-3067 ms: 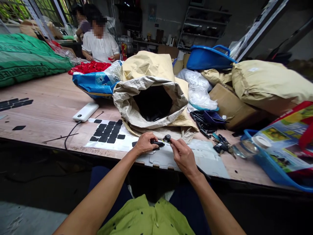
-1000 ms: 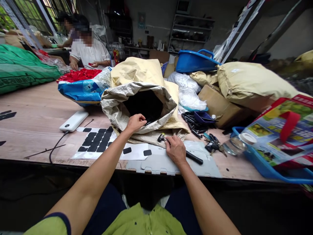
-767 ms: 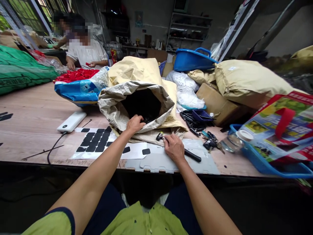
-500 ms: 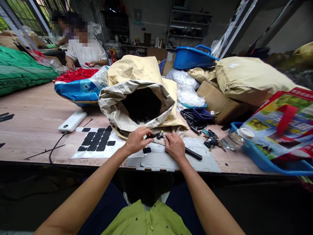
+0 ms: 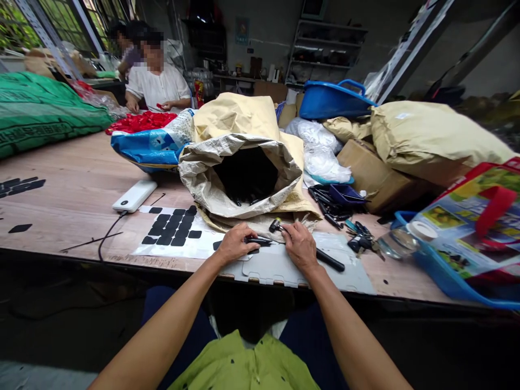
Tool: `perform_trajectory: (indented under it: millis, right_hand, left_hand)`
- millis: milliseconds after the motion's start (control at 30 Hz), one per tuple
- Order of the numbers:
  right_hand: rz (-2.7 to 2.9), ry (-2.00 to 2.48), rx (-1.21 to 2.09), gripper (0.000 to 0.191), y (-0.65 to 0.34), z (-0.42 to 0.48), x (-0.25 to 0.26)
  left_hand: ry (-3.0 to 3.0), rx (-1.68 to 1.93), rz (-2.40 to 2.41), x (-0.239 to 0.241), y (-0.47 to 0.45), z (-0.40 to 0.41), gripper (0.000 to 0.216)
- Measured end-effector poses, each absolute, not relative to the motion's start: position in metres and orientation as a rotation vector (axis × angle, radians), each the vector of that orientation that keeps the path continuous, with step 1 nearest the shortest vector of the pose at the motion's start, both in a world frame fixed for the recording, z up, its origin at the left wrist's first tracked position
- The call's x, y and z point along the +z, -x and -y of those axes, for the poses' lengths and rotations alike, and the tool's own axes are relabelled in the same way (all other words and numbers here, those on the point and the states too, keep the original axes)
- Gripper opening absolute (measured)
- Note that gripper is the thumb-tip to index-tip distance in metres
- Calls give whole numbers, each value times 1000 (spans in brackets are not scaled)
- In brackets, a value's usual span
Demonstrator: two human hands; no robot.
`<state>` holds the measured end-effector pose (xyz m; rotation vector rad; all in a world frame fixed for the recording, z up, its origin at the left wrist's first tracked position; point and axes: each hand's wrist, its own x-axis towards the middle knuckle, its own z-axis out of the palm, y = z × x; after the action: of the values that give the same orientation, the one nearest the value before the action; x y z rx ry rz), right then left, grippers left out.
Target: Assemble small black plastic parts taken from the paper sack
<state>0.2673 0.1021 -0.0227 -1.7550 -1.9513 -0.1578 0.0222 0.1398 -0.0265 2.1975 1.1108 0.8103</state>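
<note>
My left hand (image 5: pixel 235 244) is closed on a slim black pen-like piece (image 5: pixel 260 241) whose tip points right, low over the grey board. A small hammer (image 5: pixel 331 261) with a black handle and a yellowish-and-black head is in the grip of my right hand (image 5: pixel 299 246). Its head sits just above and beyond the black piece, and its handle sticks out to the right below my wrist. Both hands are over a flat grey board (image 5: pixel 345 276) at the table's front edge. Behind them, a large paper sack (image 5: pixel 195 176) lies with its mouth facing me, dark pieces inside.
Rows of black rounded pads (image 5: pixel 173 227) lie on a white sheet at left, near a white power bank (image 5: pixel 135 196). Right of the board are keys (image 5: pixel 359 238), a clear jar (image 5: pixel 400 244) and a blue basin (image 5: pixel 450 276). Another person (image 5: pixel 156 84) handles red pieces across the table.
The hammer head has come apart from the black piece and now sits above it. My left hand has lowered the piece towards the board. The whole view has shifted slightly.
</note>
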Motion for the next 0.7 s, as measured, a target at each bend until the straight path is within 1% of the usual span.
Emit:
perform_trajectory:
  millis: [133,300,367,533,700]
  right_hand:
    - [1870,1614,-113,30,-259,-92,-4]
    - [1827,1428,198,32,-236,-72,11]
    - [1857,1413,265,31,-228,-67,12]
    - [1881,1409,206,33,-214,-62,13]
    - [2014,1538,158,31,-209,-59,12]
  left_hand:
    - [-2148,793,-1116,-26,-23,-141,20]
    - [-2076,773,-1130,-26,-23,-143,19]
    - [-2076,780,-1123,-28,-23,-143,19]
    - [-2114,774,-1084,-31,-22,-146,17]
    - [-2151,775,-1099,-30,-22,-146,16]
